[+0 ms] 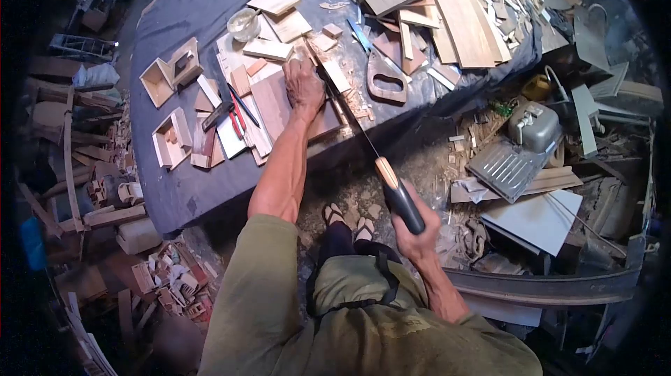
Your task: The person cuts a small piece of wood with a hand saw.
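Note:
My right hand [417, 224] is wrapped round the dark and wood-coloured handle of a thin saw [363, 135]. Its narrow blade runs up and left from the handle, over the table's front edge, along wood pieces near my left hand. My left hand [304, 86] presses down on wood beside the blade, over a brown board [270, 102]; its fingertips are bent, and what lies under them is partly hidden. Sawdust [358, 100] and a light wood strip [334, 74] lie just right of the blade.
On the dark-covered table [210, 198] are a hammer [217, 116], red-handled pliers [237, 124], a cup [244, 25], open wooden boxes [172, 140] and a second handsaw [386, 81]. Boards [465, 16] are piled at the back right. A metal sink [514, 159] sits on the floor at right.

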Motion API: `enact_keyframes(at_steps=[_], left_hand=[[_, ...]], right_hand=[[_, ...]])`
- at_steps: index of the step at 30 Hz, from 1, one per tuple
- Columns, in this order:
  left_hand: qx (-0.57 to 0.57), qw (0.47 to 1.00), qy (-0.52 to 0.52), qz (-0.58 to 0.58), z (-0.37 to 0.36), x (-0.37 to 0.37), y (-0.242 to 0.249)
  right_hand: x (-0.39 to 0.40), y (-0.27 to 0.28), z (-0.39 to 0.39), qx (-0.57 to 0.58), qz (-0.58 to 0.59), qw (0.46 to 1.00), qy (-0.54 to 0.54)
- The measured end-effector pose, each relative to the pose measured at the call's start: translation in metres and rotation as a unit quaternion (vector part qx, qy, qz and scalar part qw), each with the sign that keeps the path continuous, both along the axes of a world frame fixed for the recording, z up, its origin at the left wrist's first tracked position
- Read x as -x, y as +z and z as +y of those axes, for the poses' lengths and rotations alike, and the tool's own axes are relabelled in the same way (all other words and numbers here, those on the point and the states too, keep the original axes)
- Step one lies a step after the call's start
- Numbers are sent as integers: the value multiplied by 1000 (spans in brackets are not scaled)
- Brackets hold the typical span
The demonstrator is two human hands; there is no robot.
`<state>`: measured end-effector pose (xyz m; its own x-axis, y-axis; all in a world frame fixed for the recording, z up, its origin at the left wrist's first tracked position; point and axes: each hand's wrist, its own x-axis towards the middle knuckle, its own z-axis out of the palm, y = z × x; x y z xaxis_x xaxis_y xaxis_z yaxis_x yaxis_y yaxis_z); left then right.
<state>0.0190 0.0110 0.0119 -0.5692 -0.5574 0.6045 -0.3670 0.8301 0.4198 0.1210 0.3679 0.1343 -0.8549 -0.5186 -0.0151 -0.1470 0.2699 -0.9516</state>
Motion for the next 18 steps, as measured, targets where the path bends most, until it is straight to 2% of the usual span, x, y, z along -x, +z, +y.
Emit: enact_keyframes(at_steps=[4, 8, 9, 12, 13, 16, 18], left_hand=[[-2, 1000, 14, -13, 2, -1, 0], [-25, 999, -6, -21, -2, 0, -4], [-12, 1000, -1, -4, -3, 2, -6], [58, 998, 26, 28, -4, 5, -8], [-1, 1000, 13, -24, 2, 0, 1], [-7, 999, -6, -37, -6, -2, -7], [3, 1000, 0, -18, -2, 1, -4]], right_hand=[[-23, -8, 34, 28, 46, 999, 7], [-12, 3, 21, -4, 6, 1000, -8], [-1, 7, 4, -14, -18, 1000, -1], [-6, 2, 11, -8, 19, 1000, 5], [-17, 5, 23, 18, 25, 1000, -3], [-17, 9, 33, 38, 54, 998, 11], [-1, 12, 8, -19, 6, 1000, 6]])
